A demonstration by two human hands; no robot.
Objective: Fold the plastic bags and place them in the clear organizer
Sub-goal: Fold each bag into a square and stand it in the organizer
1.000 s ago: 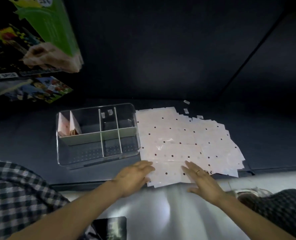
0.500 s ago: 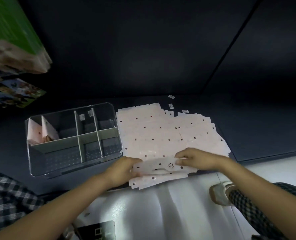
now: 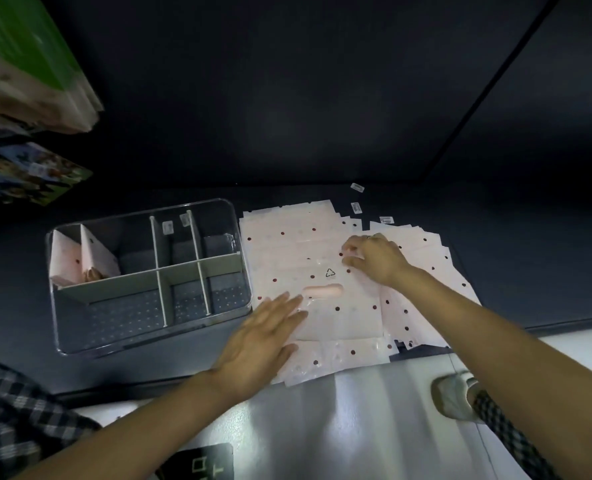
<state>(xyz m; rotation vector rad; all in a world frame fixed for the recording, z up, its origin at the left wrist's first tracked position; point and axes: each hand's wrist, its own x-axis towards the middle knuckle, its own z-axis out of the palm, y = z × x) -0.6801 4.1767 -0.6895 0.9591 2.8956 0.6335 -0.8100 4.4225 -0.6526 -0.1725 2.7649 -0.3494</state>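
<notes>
A spread pile of pale pink plastic bags [image 3: 422,258] with dark red dots lies on the dark surface. On top lies one bag [image 3: 336,306] folded over, showing a recycling triangle and an oval handle cut-out. My left hand [image 3: 260,344] presses flat on its near left part with straight fingers. My right hand [image 3: 370,256] has curled fingers pinching the bag's far right edge. Left of the pile stands the clear organizer [image 3: 59,337] with white dividers. Two folded bags [image 3: 80,259] stand in its far left compartment.
Small white labels [image 3: 356,206] lie beyond the pile. A green box [image 3: 28,50] and colourful printed packs [image 3: 28,174] sit at the far left. The dark surface ends at a white ledge [image 3: 356,410] near me. A shoe [image 3: 455,398] shows at the lower right.
The top bag's near edge, lifted by both hands half a second ago, now lies folded away over the pile. My left hand has flattened onto it; my right hand moved farther away.
</notes>
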